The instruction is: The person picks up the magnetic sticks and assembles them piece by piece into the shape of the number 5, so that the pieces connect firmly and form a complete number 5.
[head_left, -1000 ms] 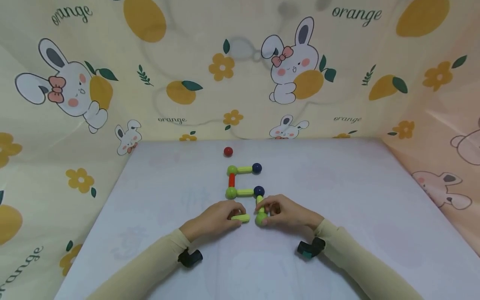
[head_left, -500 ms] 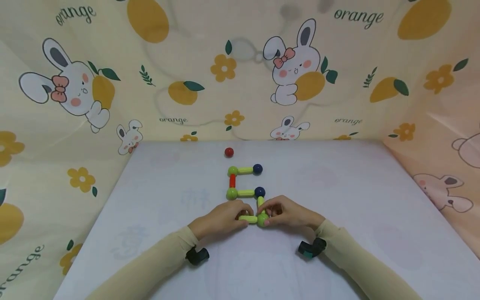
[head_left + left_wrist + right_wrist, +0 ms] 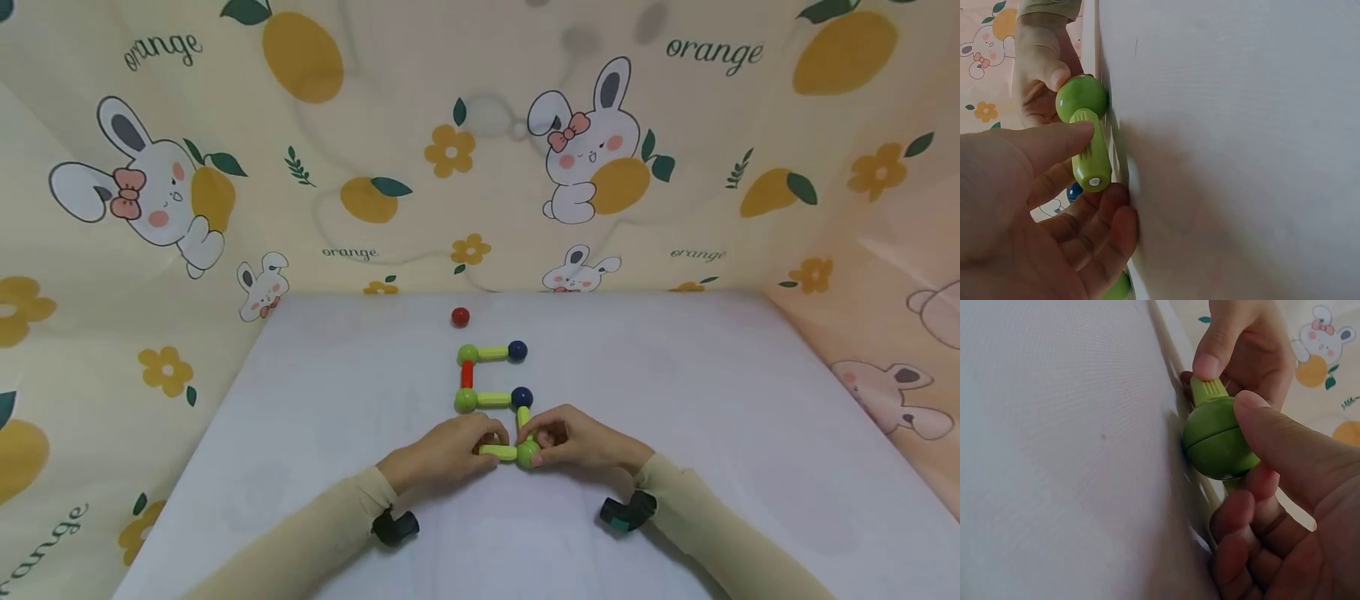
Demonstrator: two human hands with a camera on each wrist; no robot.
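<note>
My left hand [image 3: 450,448] pinches a yellow-green rod [image 3: 1091,153] between thumb and fingers; its free end shows a pale round tip. The rod's other end meets a green ball [image 3: 1219,439], which my right hand [image 3: 588,440] holds with thumb and fingers. From that ball another yellow-green rod [image 3: 523,415], partly behind the right fingers, runs up to a dark blue ball [image 3: 522,397]. A further rod [image 3: 493,400] links this to a green ball [image 3: 466,401], then a red rod [image 3: 467,374], a green ball [image 3: 468,355], a rod [image 3: 492,353] and a dark blue ball [image 3: 517,351].
A loose red ball [image 3: 461,317] lies beyond the chain, near the back of the white table [image 3: 337,375]. A cloth [image 3: 375,133] printed with rabbits and oranges rises behind and along both sides. Black wrist cameras sit on both sleeves.
My left hand has moved right with its rod, closing the gap to the green ball in my right hand. The right hand stays at that ball. The head view has shifted slightly.
</note>
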